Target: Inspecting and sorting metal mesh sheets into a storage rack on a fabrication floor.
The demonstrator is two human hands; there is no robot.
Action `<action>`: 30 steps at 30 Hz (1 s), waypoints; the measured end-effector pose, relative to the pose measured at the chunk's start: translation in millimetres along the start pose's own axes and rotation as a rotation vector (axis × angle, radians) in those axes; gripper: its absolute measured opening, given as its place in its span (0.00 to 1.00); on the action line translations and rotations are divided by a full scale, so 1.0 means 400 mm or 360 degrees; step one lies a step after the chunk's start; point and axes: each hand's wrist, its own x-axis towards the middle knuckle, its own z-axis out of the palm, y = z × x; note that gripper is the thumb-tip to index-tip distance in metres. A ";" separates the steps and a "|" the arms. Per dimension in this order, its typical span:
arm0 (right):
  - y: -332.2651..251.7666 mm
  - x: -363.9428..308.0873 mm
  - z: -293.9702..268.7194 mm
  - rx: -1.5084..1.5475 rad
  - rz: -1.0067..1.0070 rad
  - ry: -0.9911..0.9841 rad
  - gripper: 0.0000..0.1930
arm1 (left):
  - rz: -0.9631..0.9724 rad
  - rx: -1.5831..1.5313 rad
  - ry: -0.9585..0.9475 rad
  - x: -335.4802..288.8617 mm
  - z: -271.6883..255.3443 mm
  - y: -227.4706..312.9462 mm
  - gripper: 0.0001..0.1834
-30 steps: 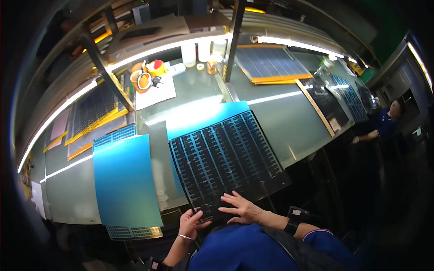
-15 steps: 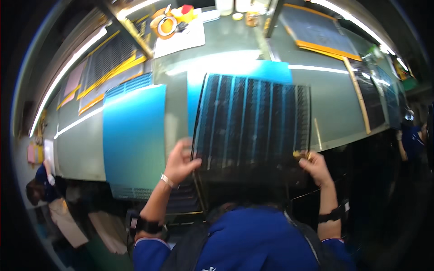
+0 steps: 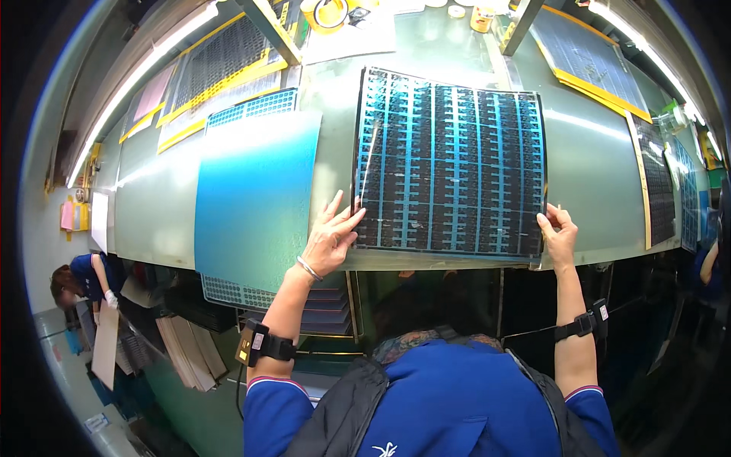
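A dark patterned film sheet [image 3: 449,179] with rows of small repeated shapes lies over a blue panel, whose colour shows through the gaps; the panel's own edges are mostly hidden. My left hand [image 3: 329,238] is at the sheet's left edge, fingers spread, fingertips touching the edge. At the lower right corner, my right hand [image 3: 560,234] pinches the film's edge between thumb and fingers. Left of the film, a plain blue panel [image 3: 257,186] rests on top of a perforated panel [image 3: 251,107], which sticks out at both ends.
The grey-green worktable [image 3: 590,175] carries framed screens [image 3: 228,57] at back left and another screen [image 3: 590,57] at back right. Rolls of tape [image 3: 331,14] sit at the back. A wooden strip [image 3: 640,179] lies at right. A co-worker [image 3: 95,282] bends over boards at far left.
The patterned film has come down and lies flat over the blue panel, which showed behind it before. My left hand's fingers have spread. The whole view has shifted.
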 end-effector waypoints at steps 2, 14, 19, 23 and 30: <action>0.003 0.001 0.005 0.0080 0.0025 0.0000 0.13 | -0.0040 -0.0019 -0.0103 0.004 0.000 -0.003 0.30; -0.005 0.000 0.002 0.0284 0.0151 0.0033 0.11 | -0.0093 -0.0129 -0.0253 0.007 -0.012 -0.013 0.36; -0.012 -0.003 0.003 0.0330 0.0169 0.0037 0.11 | -0.0103 -0.0133 -0.0255 0.007 -0.005 -0.016 0.36; -0.023 -0.004 0.007 0.0372 0.0186 0.0029 0.10 | -0.0112 -0.0132 -0.0244 0.006 -0.007 -0.013 0.36; -0.041 0.003 -0.026 0.0313 0.0184 0.0090 0.11 | -0.0078 -0.0150 -0.0237 0.038 -0.002 0.007 0.36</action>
